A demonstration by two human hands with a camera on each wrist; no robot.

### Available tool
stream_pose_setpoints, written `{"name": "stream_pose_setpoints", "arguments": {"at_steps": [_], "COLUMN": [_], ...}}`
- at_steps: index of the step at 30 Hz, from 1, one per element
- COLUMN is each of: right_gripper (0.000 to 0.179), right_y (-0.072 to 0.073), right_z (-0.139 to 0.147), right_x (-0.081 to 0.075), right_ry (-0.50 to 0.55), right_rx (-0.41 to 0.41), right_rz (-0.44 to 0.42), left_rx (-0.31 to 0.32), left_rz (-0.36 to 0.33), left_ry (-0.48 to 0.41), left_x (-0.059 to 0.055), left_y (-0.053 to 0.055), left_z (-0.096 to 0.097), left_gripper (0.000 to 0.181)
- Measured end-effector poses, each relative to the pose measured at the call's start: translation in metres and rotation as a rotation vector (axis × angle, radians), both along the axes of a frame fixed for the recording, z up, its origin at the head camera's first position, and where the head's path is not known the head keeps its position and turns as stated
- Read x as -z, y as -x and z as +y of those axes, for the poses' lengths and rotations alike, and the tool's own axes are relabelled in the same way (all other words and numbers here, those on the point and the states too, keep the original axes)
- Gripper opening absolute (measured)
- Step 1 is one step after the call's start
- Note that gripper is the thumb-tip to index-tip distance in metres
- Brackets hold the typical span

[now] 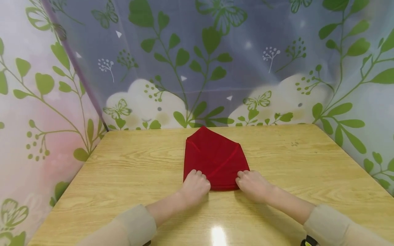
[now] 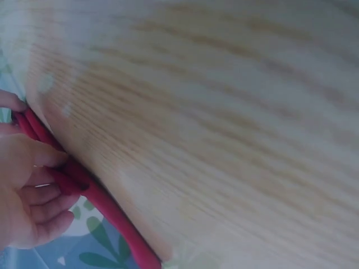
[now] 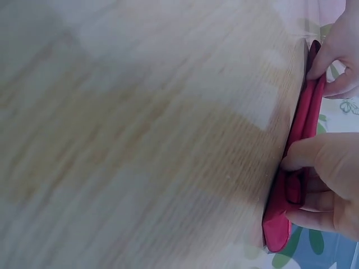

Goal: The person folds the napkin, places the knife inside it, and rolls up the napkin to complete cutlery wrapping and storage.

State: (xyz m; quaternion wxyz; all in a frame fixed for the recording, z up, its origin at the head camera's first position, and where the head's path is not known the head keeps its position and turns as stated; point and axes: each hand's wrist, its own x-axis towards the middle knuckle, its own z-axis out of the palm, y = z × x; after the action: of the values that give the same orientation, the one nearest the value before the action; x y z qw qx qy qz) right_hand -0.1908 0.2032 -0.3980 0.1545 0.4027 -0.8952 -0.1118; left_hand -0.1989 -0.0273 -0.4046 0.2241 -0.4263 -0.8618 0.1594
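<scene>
A folded red cloth (image 1: 215, 155) lies on the table, with a pointed far end and a straighter, layered near edge; its exact kind cannot be told. My left hand (image 1: 196, 186) grips the near left corner, fingers on top. At the near right corner, my right hand (image 1: 253, 184) holds the same edge. In the left wrist view, the left hand (image 2: 28, 190) has its thumb and fingers around the cloth's fold (image 2: 115, 218). The right wrist view shows the right hand (image 3: 334, 179) pinching the rolled red edge (image 3: 276, 227), the other hand beyond it.
The wooden table (image 1: 135, 160) stretches out on both sides of the cloth. Behind it and along its sides hang curtains (image 1: 197, 68) printed with leaves and butterflies. A glare spot (image 1: 218, 235) shines on the table's near part.
</scene>
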Motion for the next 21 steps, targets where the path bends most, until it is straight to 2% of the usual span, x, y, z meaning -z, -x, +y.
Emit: {"name": "stream_pose_setpoints", "arguments": {"at_steps": [7,21], "right_gripper": [0.015,0.018], "right_y": [0.0010,0.0058], "right_z": [-0.0001,-0.0014], "right_x": [-0.0022,0.0022], "right_ry": [0.006,-0.002], "right_rx": [0.004,-0.009], "right_rz": [-0.032,0.007], "left_rx": [0.006,-0.019], "left_rz": [-0.032,-0.103], "left_ry": [-0.003,0.023], "left_x": [-0.0027,-0.0061], "left_y": [0.0023,0.0064], "left_z": [0.0022,0.0040], "left_gripper": [0.036,0.035]}}
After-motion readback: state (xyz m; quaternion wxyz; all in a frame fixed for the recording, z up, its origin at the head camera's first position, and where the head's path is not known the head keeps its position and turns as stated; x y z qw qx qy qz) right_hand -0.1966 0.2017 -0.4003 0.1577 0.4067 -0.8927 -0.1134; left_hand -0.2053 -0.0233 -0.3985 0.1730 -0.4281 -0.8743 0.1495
